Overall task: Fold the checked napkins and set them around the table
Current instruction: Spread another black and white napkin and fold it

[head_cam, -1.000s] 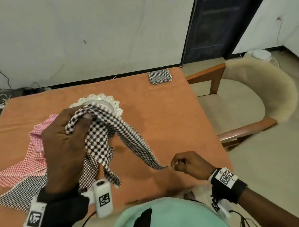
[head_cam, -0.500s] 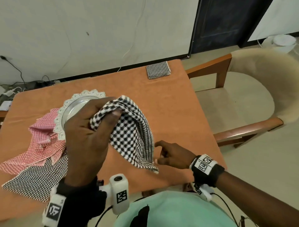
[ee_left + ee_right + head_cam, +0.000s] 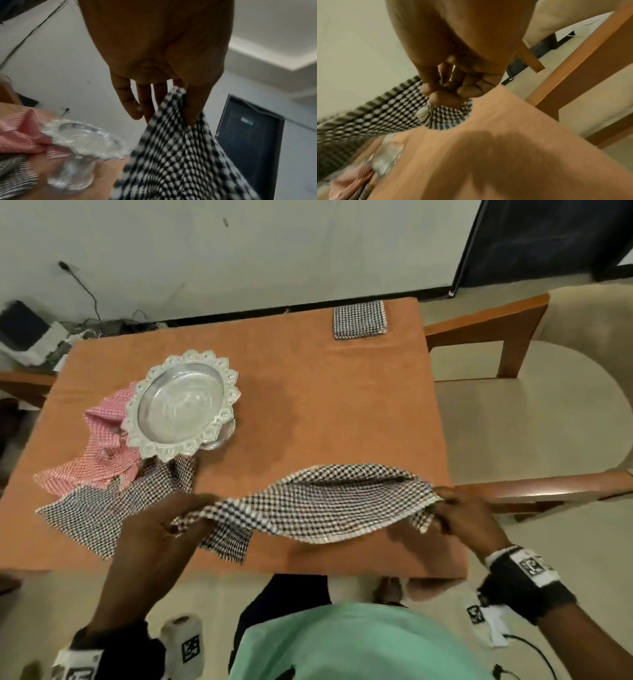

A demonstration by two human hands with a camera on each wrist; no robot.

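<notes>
L hand (image 3: 161, 529) & R hand (image 3: 460, 517) each pinched an end of black checked napkin (image 3: 322, 505), stretched just above table (image 3: 325, 392)

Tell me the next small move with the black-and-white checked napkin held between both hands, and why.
Probably lower it flat onto the bare orange table in front. The left hand and right hand each pinch one end of the black-and-white checked napkin, which sags, stretched above the table edge. It needs a flat surface to fold square like the folded checked napkin at the far corner.
</notes>
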